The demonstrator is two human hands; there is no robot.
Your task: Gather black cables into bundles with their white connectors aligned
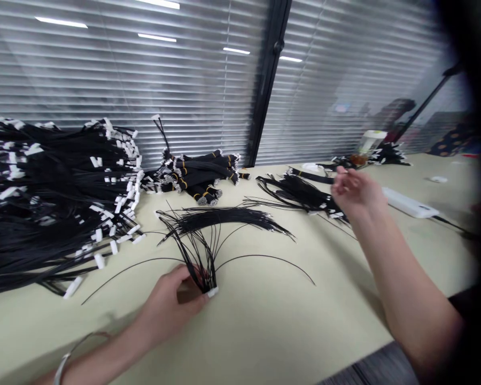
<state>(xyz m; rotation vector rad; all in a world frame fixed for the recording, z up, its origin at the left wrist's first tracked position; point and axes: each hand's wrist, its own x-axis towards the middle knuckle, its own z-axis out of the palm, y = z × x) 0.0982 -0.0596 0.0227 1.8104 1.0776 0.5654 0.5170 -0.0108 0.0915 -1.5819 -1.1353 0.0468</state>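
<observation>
My left hand (pixel 170 302) pinches a wire harness (pixel 202 267) close to its white connector (pixel 212 292), low over the table's near side. Thin black wires fan up and outward from that connector, and two long ones curve off to either side. Farther right, my right hand (pixel 355 192) is raised with its fingers curled in; whether anything tiny is between them I cannot make out. Just left of it lies a bunch of black wires (pixel 300 192) with white ends. Behind the held harness rests a loose bundle of black wires (pixel 224 218).
A big heap of black cables with white connectors (pixel 56 198) fills the left side. Tied black bundles (pixel 204 171) lie by the window blinds (pixel 184 80). To the right are a white power strip (pixel 409 202) and a lidded cup (pixel 369 144). A person (pixel 398 109) shows beyond.
</observation>
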